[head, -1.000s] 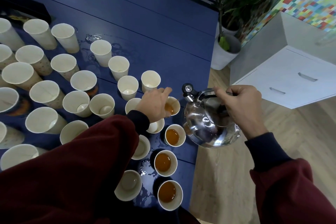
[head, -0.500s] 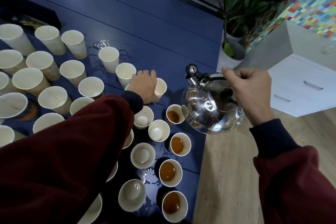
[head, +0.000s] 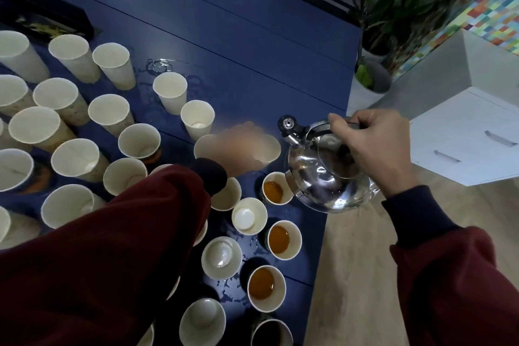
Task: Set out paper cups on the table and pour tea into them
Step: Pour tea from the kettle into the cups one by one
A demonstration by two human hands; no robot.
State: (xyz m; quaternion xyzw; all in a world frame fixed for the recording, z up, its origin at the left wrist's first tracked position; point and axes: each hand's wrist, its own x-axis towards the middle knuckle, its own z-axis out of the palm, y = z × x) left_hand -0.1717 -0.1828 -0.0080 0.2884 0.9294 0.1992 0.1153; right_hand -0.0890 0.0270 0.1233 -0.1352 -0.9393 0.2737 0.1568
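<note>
Many white paper cups stand on the blue table. Several cups along the right edge hold amber tea, the farthest tea cup just under the kettle's side. My left hand is motion-blurred and wraps an empty paper cup just beyond that tea cup. My right hand grips the top handle of a shiny steel kettle, held in the air over the table's right edge, spout toward the cups. No tea is flowing.
Empty cups crowd the left half of the table. Spilled drops wet the surface. A dark tray lies at the far left. Past the right edge are wooden floor, a white drawer unit and a potted plant.
My left hand left the poured cup, reached to an empty cup farther away, and now slides it rightward toward the kettle. The kettle has risen slightly and stays level.
</note>
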